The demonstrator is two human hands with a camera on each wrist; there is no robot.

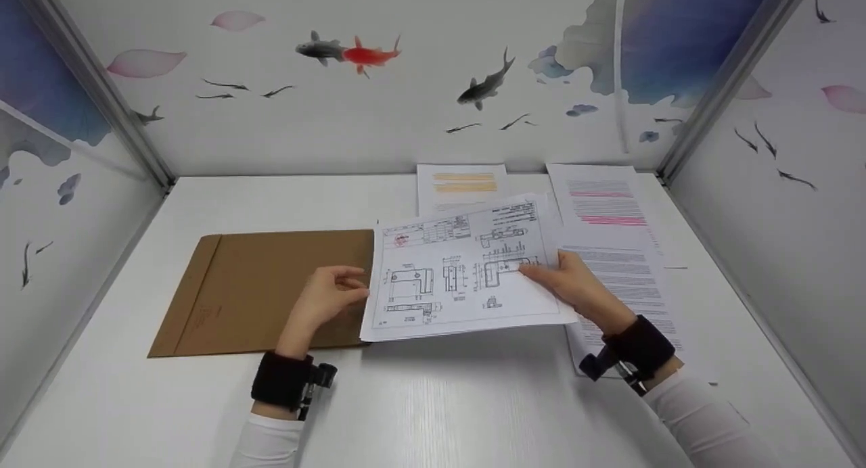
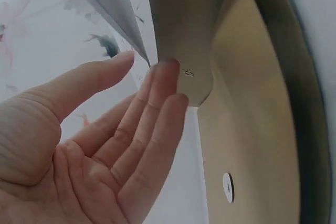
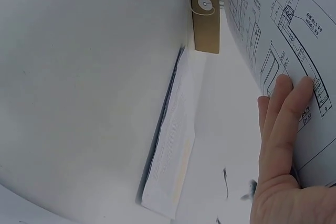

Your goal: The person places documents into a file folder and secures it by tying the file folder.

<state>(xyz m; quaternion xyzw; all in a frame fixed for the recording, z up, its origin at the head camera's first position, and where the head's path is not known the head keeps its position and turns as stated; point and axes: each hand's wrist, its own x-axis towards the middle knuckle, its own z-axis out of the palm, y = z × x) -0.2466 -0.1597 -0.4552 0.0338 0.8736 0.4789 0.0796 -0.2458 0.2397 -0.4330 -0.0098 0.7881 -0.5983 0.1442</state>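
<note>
My right hand grips a small stack of printed technical drawings by its right side, thumb on top and fingers underneath. The right wrist view shows those fingers spread against the drawn underside. Beside the left edge of the sheets is my left hand, above a brown kraft envelope. In the left wrist view, its thumb and fingers stand apart, with a paper corner close to the fingertips. The envelope lies flat; a round white button shows on its brown surface.
Behind the drawings lies a page with orange highlighting, partly covered. To the right are text sheets with pink highlighting, partly beneath my right forearm. White panels printed with fish enclose the white table at the back and sides.
</note>
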